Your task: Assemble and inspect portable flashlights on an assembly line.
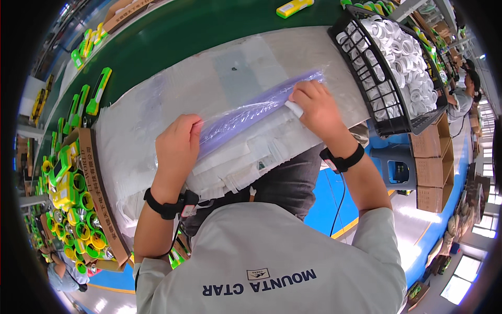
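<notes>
Head: glossy, creased purple film [244, 119]

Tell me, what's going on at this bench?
A person holds a long, purplish plastic sheet across the worktop, left hand near one end, right hand near the other. A small white piece sits by the right hand. A black basket heaped with white rings stands to the right; a cardboard box with yellow-green items is at the left.

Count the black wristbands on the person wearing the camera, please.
2: one black wristband just behind the left hand, and a second wristband just behind the right hand. Both wrists are in view, so none seems hidden.
</notes>
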Demonstrator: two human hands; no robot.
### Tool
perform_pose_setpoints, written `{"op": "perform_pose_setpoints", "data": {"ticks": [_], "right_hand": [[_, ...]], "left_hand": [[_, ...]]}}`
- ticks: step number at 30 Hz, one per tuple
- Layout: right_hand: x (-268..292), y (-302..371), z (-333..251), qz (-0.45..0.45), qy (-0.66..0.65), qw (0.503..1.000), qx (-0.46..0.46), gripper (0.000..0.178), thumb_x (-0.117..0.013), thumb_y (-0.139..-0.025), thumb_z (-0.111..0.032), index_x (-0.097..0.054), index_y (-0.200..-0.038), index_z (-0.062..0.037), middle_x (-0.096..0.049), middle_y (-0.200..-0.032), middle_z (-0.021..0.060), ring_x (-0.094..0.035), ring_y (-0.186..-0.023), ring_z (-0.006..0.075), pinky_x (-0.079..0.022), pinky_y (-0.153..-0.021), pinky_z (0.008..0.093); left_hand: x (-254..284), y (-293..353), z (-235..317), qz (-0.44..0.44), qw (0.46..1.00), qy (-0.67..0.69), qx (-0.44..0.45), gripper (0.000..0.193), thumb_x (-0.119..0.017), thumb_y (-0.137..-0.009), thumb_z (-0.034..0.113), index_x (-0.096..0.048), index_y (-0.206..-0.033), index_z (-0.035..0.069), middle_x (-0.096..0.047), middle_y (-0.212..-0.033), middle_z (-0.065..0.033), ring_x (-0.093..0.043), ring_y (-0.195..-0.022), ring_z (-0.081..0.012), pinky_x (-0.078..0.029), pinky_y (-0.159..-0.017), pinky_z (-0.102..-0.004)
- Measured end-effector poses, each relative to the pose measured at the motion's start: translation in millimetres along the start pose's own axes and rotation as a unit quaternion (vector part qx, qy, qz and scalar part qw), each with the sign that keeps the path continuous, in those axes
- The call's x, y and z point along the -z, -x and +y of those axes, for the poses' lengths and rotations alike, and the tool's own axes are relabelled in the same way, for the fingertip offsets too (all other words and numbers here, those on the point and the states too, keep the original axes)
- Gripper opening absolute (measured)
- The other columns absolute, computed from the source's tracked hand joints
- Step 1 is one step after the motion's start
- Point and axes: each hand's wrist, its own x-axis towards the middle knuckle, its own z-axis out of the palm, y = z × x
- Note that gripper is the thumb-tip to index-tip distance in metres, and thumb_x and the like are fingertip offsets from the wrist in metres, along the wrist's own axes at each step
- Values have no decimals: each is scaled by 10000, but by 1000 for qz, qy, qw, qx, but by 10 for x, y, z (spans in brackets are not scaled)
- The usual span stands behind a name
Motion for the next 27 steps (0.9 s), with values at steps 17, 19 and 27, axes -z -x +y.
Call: {"op": "perform_pose_setpoints", "data": {"ticks": [17,19,27], "right_hand": [[457,-426,1,-199,-236,946,-102,114,-593,-774,8,-578,-884,-20,-610,-855,107,-577,-852,306,-468,-739,374],[471,-442,-3,-229,-283,912,-189,80,-593,-815,-19,-569,-891,-11,-619,-849,122,-593,-822,319,-469,-724,379],[236,-601,-57,-76,-163,971,-159,271,-561,-799,14,-458,-1037,-63,-625,-901,178,-610,-862,396,-472,-731,404]], "left_hand": [[131,14,-132,-23,997,-17,-75,133,-657,-791,33,-548,-862,65,-610,-747,-77,-597,-627,-264,-472,-534,-334],[171,14,-95,-20,997,-13,-71,100,-637,-811,34,-553,-862,54,-595,-735,-88,-582,-616,-269,-459,-538,-334],[286,-72,-100,6,996,-38,-80,122,-655,-801,48,-554,-863,76,-602,-733,-64,-593,-616,-252,-464,-518,-331]]}}
